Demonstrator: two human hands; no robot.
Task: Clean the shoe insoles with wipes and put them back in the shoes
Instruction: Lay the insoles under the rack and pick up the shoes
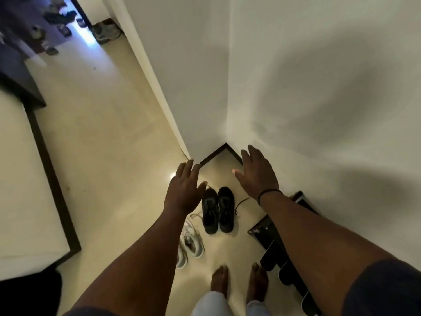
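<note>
Dim indoor light, soft wall [319, 87] shadows (wide-angle bending at edges).

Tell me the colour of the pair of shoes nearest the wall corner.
Black, seen in the head view.

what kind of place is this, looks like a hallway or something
Probably a home hallway or entry corner. A pair of black shoes and white sneakers sit on the tiled floor by a white wall corner, and a low rack stands along the wall.

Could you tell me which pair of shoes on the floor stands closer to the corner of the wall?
The black pair, standing side by side between the two hands. The white pair lies closer to the person's bare feet, partly hidden under the left forearm.
</note>
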